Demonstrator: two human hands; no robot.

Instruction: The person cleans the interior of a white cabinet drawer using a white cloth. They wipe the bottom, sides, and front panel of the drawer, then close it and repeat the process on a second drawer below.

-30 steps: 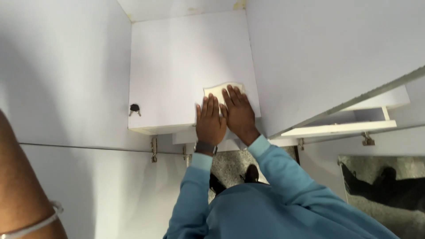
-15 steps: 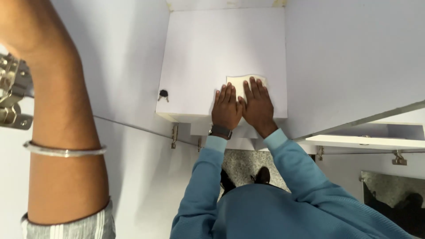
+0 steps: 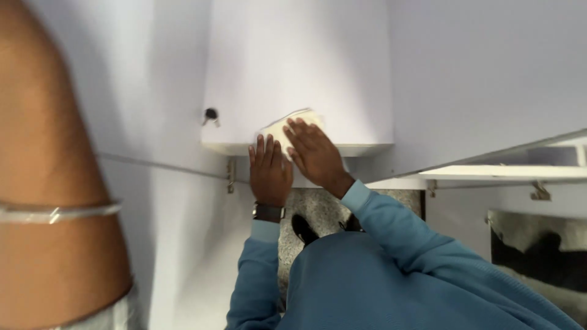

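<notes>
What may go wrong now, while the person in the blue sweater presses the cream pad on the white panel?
1. The cream pad sits near the front edge of the white panel; it might slide off.
2. The key sticks out close to the hand with the wristwatch; a sideways stroke may knock it.
3. The bare forearm is close and could get bumped.

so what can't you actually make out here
Head view only:
- Pad: mostly covered by the other person's two hands; what it is cannot be told.
- Those hands belong to the person in blue; the wearer's own hands are out of frame, only a blurred forearm with a bangle at the left edge.
- Key in the white door: too small for detail.
- Shoes: mostly hidden by the blue top.
</notes>
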